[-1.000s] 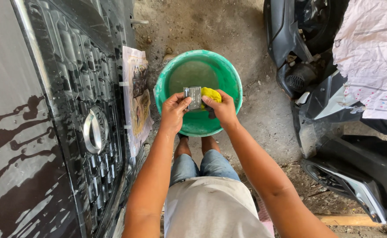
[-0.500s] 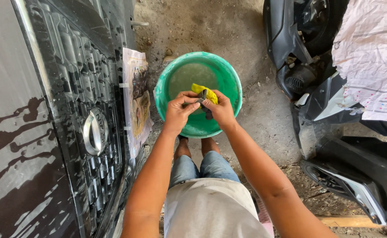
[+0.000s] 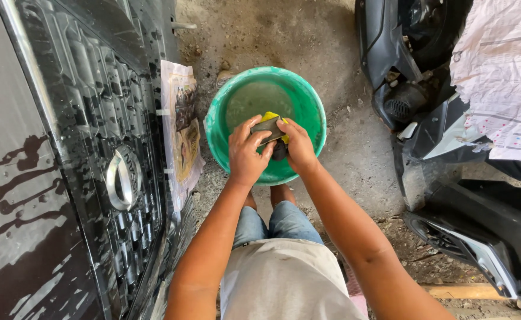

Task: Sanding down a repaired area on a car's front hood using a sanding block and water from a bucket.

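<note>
Since a moment ago the sponge (image 3: 270,126) has been folded tighter and drawn lower between both hands, above the bucket's near side. At far left a wet black car (image 3: 64,166) shows its grille and chrome badge, a covered plate (image 3: 180,127) taped at its edge. The green bucket (image 3: 225,104) holds shallow, cloudy water. Over it the left hand (image 3: 245,154) has its grip closed on the yellow-and-grey sponge; the right hand (image 3: 296,148) pinches the same sponge. Below lies a dusty concrete floor (image 3: 355,160). At right stands a black scooter (image 3: 450,195) under a pale cloth (image 3: 500,77).
</note>
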